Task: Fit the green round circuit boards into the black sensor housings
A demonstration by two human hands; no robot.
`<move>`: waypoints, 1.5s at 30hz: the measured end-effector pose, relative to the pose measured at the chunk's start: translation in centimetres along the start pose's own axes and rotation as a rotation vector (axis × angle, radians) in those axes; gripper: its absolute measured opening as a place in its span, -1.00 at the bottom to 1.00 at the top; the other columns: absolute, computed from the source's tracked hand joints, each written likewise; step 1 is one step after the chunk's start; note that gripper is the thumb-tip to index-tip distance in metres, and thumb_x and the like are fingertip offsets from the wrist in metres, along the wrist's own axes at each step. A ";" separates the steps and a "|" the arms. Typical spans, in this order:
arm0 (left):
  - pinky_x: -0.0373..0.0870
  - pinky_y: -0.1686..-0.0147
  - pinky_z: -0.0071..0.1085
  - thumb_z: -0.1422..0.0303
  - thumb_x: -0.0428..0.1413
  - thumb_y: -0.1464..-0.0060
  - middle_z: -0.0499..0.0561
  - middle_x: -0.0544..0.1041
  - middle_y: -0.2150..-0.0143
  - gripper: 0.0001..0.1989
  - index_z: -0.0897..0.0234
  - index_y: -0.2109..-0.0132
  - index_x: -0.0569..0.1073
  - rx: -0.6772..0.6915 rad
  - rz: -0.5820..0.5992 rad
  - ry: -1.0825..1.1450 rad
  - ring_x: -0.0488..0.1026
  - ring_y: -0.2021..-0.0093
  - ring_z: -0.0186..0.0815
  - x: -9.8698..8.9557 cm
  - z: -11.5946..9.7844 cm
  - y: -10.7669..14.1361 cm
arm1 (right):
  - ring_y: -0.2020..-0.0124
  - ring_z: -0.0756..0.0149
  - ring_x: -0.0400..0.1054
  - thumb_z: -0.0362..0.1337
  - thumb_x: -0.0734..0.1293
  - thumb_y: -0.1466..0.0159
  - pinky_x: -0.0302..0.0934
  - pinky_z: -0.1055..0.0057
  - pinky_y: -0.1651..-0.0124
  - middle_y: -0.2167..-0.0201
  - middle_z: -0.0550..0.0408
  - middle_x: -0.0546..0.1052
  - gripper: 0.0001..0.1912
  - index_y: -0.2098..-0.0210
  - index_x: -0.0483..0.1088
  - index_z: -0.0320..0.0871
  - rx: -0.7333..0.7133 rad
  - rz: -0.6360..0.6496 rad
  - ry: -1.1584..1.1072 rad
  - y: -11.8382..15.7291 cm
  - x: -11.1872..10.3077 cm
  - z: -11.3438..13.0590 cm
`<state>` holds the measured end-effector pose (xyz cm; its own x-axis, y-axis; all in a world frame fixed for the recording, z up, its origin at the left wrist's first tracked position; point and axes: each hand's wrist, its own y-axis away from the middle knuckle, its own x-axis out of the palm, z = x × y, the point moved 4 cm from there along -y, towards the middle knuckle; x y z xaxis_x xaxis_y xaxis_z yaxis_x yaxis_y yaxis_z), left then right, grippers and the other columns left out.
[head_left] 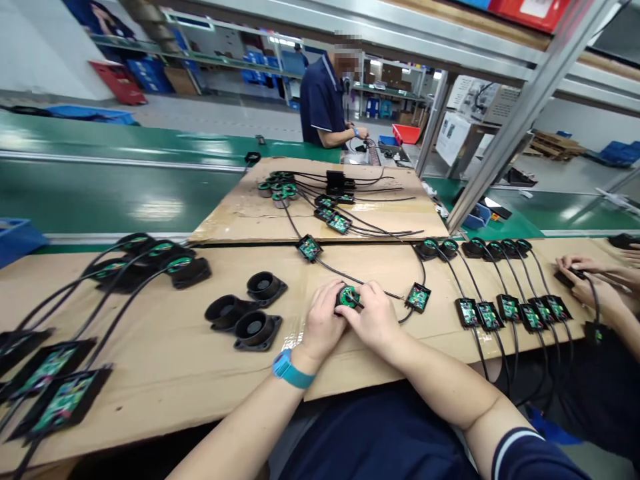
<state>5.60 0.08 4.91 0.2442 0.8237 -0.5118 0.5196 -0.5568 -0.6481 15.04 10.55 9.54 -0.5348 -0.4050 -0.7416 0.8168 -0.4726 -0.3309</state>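
Observation:
Both hands meet around a round black part with a green circuit board (349,297) over the cardboard-covered bench. My left hand (324,319), with a teal band at the wrist, wraps its left side. On the right side, my right hand (374,316) has its thumb and fingers pressed at the board. Just to the right lies an open black box with a green circuit board (418,297), with a black cable running from it. To the left stand three empty black housings, one of them a square-flanged housing (257,329).
Several wired boxes (510,307) lie in a row at right, near another person's hands (595,283). More wired assemblies (63,387) lie at left. A raised cardboard sheet (235,207) holds further parts. A metal post (515,113) stands at right; a person (320,100) works beyond.

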 end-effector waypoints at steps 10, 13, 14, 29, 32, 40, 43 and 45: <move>0.47 -0.15 -0.06 0.41 0.21 -0.10 0.13 0.56 -0.05 -0.62 0.22 -0.09 0.45 -0.213 0.096 0.138 0.52 -0.07 -0.10 0.1 -0.1 -0.1 | -0.18 0.07 0.38 -0.26 0.45 -0.28 0.30 0.13 -0.26 -0.14 -0.17 0.45 -0.59 -0.11 0.44 -0.16 -0.186 0.180 -0.074 -0.1 0.0 -0.7; 0.43 -0.21 -0.03 0.39 0.29 -0.01 0.13 0.55 -0.11 -0.48 0.20 -0.14 0.43 -0.277 0.223 0.198 0.50 -0.13 -0.07 0.4 0.5 0.2 | -0.08 0.09 0.44 -0.27 0.47 -0.26 0.35 0.14 -0.18 -0.05 -0.13 0.52 -0.61 -0.07 0.47 -0.16 -0.168 0.252 -0.046 -1.1 0.5 -1.2; 0.43 -0.22 -0.03 0.32 0.37 0.06 0.14 0.54 -0.13 -0.37 0.19 -0.18 0.41 -0.299 0.249 0.240 0.49 -0.15 -0.04 0.4 0.7 0.2 | -0.05 0.10 0.46 -0.27 0.47 -0.26 0.37 0.15 -0.16 -0.03 -0.12 0.54 -0.63 -0.05 0.49 -0.16 -0.168 0.263 -0.036 -1.3 0.6 -1.2; 0.46 -0.01 -0.11 -0.33 -0.31 -0.20 0.30 0.49 -0.08 -0.14 0.32 -0.14 0.36 -0.271 -0.291 0.360 0.51 -0.03 -0.06 -3.0 2.5 0.5 | -0.07 0.03 0.49 -0.12 0.37 -0.36 0.40 0.18 -0.14 -0.11 -0.19 0.51 -0.65 -0.07 0.53 -0.12 -0.146 0.020 0.093 0.0 -1.2 1.1; 0.47 0.05 -0.12 -0.33 -0.38 -0.20 0.29 0.49 -0.06 -0.12 0.32 -0.13 0.37 -0.264 -0.319 0.295 0.51 0.01 -0.07 -3.5 2.6 0.7 | 0.09 0.05 0.54 -0.16 0.38 -0.35 0.44 0.20 0.01 -0.05 -0.22 0.54 -0.71 0.01 0.54 -0.16 -0.099 0.185 0.171 0.6 0.1 1.3; 0.41 -0.18 0.03 -0.16 0.16 -0.14 0.28 0.46 -0.21 -0.20 0.28 -0.32 0.27 -0.077 0.252 0.054 0.46 -0.17 0.04 -0.7 1.1 0.8 | -0.20 -0.09 0.31 0.19 0.29 -0.36 0.11 -0.11 -0.26 -0.06 -0.25 0.50 -0.40 -0.04 0.49 -0.22 -0.084 0.189 0.237 -0.5 -5.9 -3.2; 0.40 -0.21 0.02 0.04 0.17 -0.22 0.23 0.51 -0.16 -0.44 0.26 -0.24 0.36 -0.054 0.320 0.008 0.47 -0.19 0.02 -0.4 1.0 0.7 | -0.23 -0.12 0.24 0.17 0.28 -0.38 0.11 -0.14 -0.25 -0.08 -0.28 0.47 -0.41 -0.04 0.48 -0.25 0.033 0.313 0.270 2.3 -8.4 -7.1; 0.42 -0.20 0.00 0.08 0.17 -0.23 0.21 0.52 -0.15 -0.47 0.25 -0.23 0.37 -0.029 0.290 -0.023 0.48 -0.17 0.01 -1.1 0.8 -0.4 | -0.24 -0.12 0.22 0.19 0.38 -0.28 0.17 -0.06 -0.23 -0.10 -0.26 0.46 -0.33 -0.12 0.44 -0.24 0.018 0.378 0.221 5.2 -9.3 -8.3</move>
<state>4.46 -0.72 5.30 0.3677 0.6278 -0.6860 0.4538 -0.7650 -0.4569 26.04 18.39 9.92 -0.1384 -0.3754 -0.9165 0.9411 -0.3382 -0.0036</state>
